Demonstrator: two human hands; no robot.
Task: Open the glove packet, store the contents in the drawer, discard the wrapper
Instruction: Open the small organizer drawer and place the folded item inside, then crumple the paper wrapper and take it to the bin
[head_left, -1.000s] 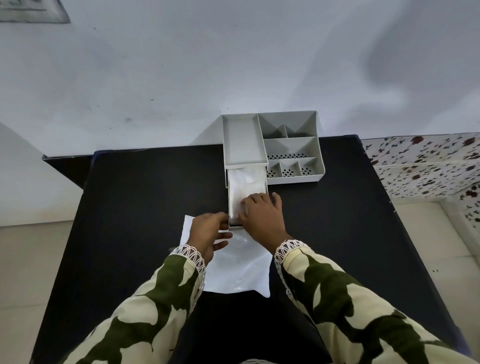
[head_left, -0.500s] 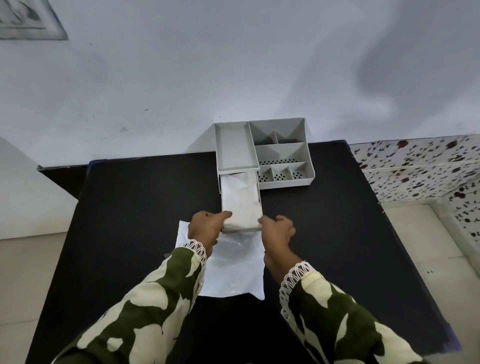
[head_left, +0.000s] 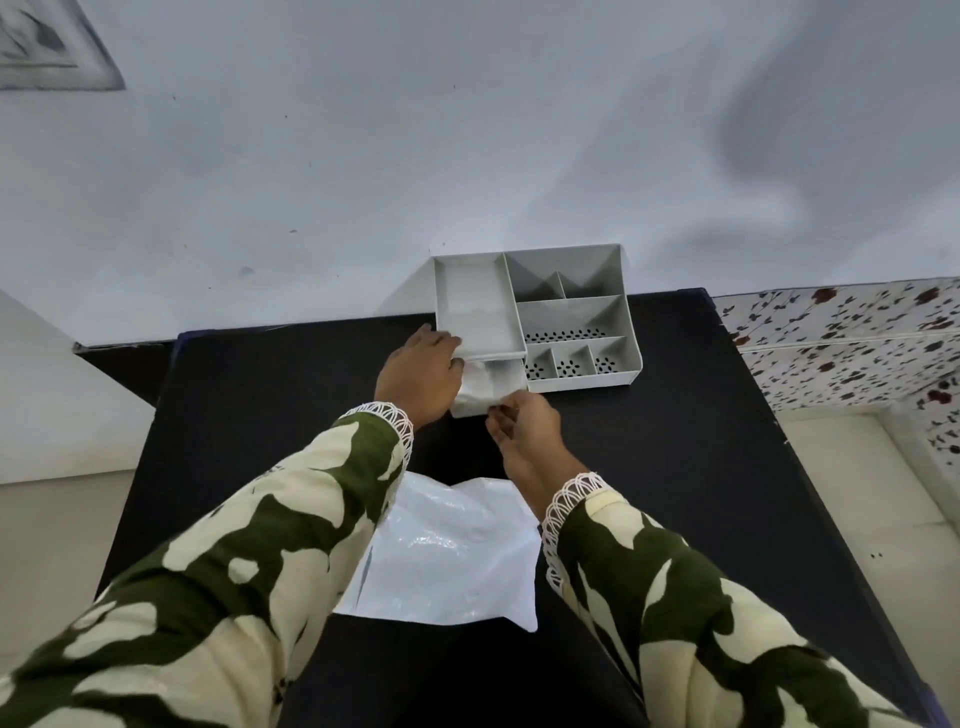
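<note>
A grey desk organiser stands at the far edge of the black table. Its small drawer sticks out only a little from under the left tray, with white gloves lying inside. My left hand rests against the drawer's left side and the organiser's corner. My right hand touches the drawer's front edge, fingers curled. The empty white plastic wrapper lies flat on the table between my forearms, nearer to me.
The organiser has several open compartments on its right, some with perforated fronts. A white wall rises right behind it. A floral-tiled ledge runs to the right of the table, and pale floor shows on both sides.
The drawer has slid most of the way back into the organiser, pushed by both hands. My hands have moved away from me, leaving the wrapper behind on the table.
</note>
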